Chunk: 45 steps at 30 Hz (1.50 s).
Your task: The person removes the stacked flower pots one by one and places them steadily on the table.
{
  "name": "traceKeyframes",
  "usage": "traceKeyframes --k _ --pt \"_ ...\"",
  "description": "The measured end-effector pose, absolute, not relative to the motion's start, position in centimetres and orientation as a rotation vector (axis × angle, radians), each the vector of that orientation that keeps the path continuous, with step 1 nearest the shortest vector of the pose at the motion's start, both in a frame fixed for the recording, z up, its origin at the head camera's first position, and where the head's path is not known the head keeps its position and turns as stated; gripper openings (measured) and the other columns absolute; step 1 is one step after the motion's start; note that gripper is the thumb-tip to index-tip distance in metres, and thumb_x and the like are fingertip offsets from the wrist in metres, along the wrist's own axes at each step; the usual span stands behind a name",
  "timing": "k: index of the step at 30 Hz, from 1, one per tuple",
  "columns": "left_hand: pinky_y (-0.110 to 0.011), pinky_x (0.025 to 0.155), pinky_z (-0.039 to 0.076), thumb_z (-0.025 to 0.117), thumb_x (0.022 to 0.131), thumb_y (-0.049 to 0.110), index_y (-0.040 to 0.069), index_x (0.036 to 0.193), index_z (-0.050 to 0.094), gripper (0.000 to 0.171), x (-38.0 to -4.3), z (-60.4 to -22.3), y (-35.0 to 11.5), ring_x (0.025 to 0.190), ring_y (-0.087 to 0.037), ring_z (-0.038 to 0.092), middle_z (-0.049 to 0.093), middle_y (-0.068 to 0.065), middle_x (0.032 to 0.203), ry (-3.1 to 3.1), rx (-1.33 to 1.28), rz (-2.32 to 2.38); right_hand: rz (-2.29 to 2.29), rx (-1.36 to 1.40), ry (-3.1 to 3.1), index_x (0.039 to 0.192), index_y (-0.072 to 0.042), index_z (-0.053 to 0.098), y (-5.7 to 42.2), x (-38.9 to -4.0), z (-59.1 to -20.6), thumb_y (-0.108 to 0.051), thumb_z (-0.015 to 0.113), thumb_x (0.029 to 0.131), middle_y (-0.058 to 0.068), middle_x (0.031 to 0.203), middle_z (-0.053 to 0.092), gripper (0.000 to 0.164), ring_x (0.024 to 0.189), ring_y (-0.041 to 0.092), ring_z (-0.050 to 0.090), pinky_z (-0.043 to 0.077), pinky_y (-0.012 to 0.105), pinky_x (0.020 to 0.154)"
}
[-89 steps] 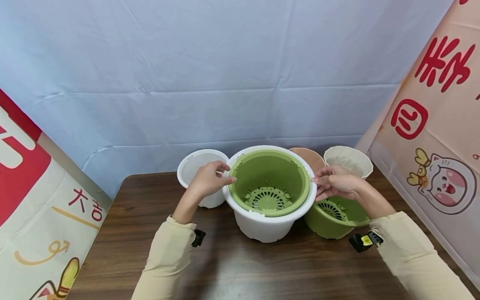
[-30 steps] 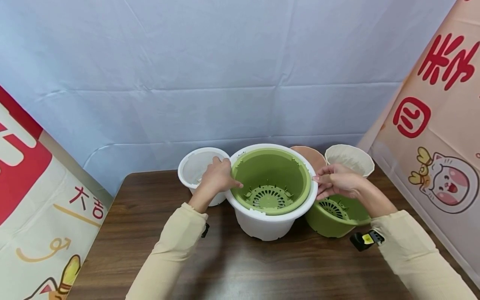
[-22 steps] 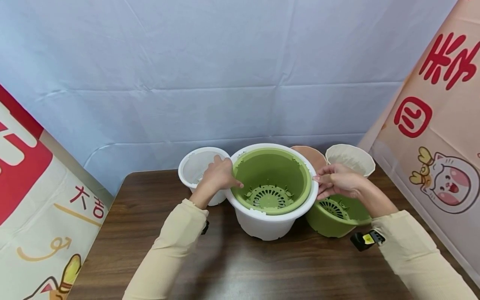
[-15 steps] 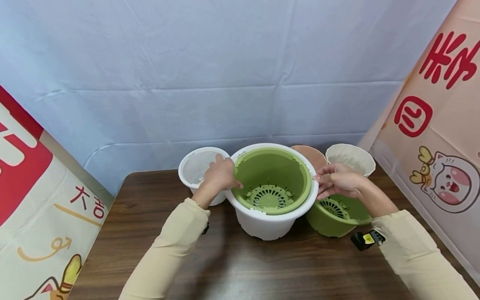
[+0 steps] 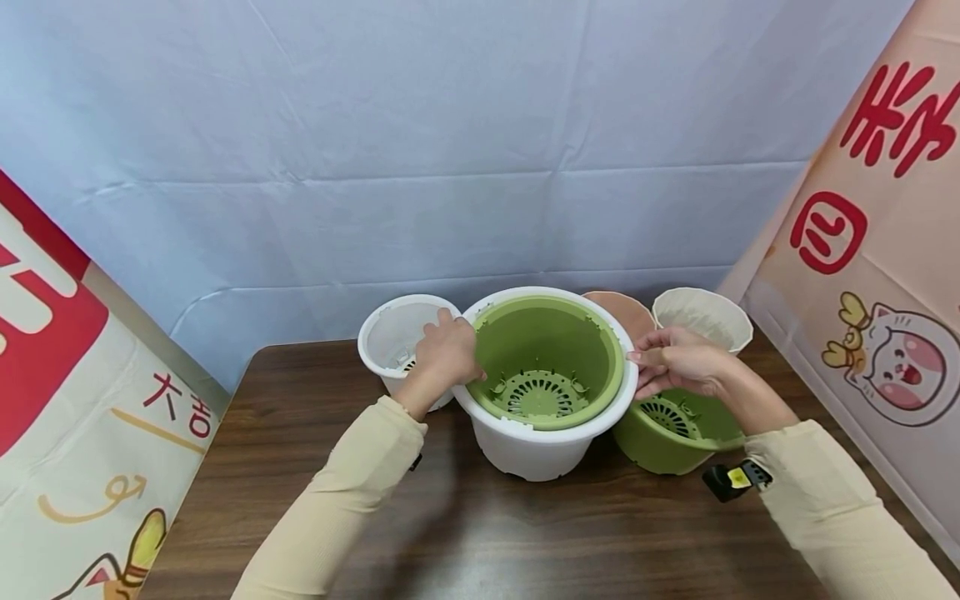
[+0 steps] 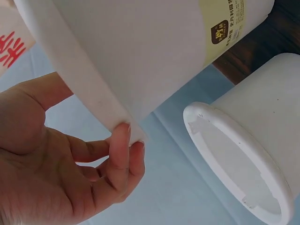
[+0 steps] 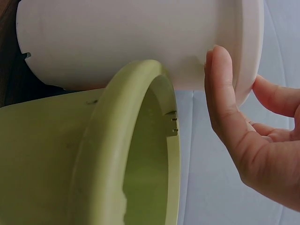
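A large white flowerpot (image 5: 532, 454) stands upright mid-table with a green flowerpot (image 5: 551, 346) nested inside it. At its left rim is my left hand (image 5: 446, 354); the left wrist view shows two fingertips (image 6: 120, 136) under the white rim and the thumb passing over it. The thumb tip overlaps the green rim in the head view. My right hand (image 5: 678, 362) pinches the right side of the white rim, thumb on the outer lip and fingers (image 7: 219, 75) beneath it along the wall. A yellow label (image 6: 225, 30) is on the white pot's side.
A smaller white pot (image 5: 378, 325) stands behind my left hand. Right of the big pot are a second green pot (image 5: 652, 454), a terracotta-coloured pot (image 5: 618, 308) and a cream fluted pot (image 5: 701, 317). The wooden table (image 5: 480, 542) meets a pale blue cloth (image 5: 375, 167) behind.
My left hand has moved right, from spread fingers beside the left rim to holding that rim. My right hand stays on the right rim. The pots look unmoved.
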<state>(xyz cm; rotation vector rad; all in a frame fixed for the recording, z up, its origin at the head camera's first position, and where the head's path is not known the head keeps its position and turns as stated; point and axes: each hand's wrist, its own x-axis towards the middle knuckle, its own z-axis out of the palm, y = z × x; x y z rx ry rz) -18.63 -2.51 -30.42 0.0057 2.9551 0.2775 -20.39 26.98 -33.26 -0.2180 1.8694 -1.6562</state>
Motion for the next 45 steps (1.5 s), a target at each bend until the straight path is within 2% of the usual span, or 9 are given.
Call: traceKeyframes --k 8,15,26,36,45 --pt "-0.037 0.064 0.051 0.084 0.063 0.027 -0.007 0.111 0.052 0.067 -18.55 -30.76 -2.10 0.094 -0.032 0.046 0.039 -0.017 0.106 2.998 0.022 0.206 -1.653 -0.214 1.869 0.103 0.012 0.038 26.98 -20.31 -33.18 0.000 0.043 0.094 0.013 0.077 0.055 0.015 0.070 0.023 0.063 0.055 0.038 0.071" --pt "-0.035 0.061 0.051 0.082 0.066 0.024 -0.007 0.110 0.052 0.062 -18.60 -30.57 -2.02 0.093 -0.032 0.045 0.038 -0.017 0.105 2.984 0.046 0.153 -1.650 -0.215 1.873 0.103 0.012 0.038 27.00 -20.30 -33.16 0.001 0.042 0.094 0.013 0.078 0.056 0.016 0.070 0.023 0.063 0.055 0.039 0.071" --pt "-0.035 0.062 0.050 0.081 0.066 0.026 -0.006 0.108 0.053 0.060 -18.84 -30.62 -2.08 0.092 -0.031 0.046 0.038 -0.017 0.105 2.990 0.058 0.112 -1.657 -0.221 1.862 0.103 0.012 0.039 27.00 -20.43 -33.29 0.001 0.042 0.094 0.013 0.078 0.056 0.015 0.070 0.023 0.062 0.055 0.039 0.071" --pt "-0.035 0.063 0.050 0.074 0.068 0.016 -0.004 0.104 0.056 0.045 -19.01 -30.50 -2.08 0.090 -0.030 0.045 0.038 -0.017 0.104 2.980 0.089 0.073 -1.652 -0.217 1.867 0.102 0.012 0.040 27.00 -20.52 -33.29 0.000 0.043 0.094 0.013 0.078 0.056 0.015 0.069 0.023 0.062 0.055 0.039 0.071" --pt "-0.034 0.062 0.049 0.074 0.067 0.013 -0.003 0.103 0.055 0.043 -19.26 -30.59 -1.95 0.090 -0.028 0.044 0.037 -0.016 0.104 2.951 0.070 0.064 -1.645 -0.225 1.868 0.104 0.013 0.039 27.07 -20.50 -33.35 0.001 0.042 0.094 0.013 0.080 0.058 0.016 0.070 0.023 0.063 0.055 0.039 0.071"
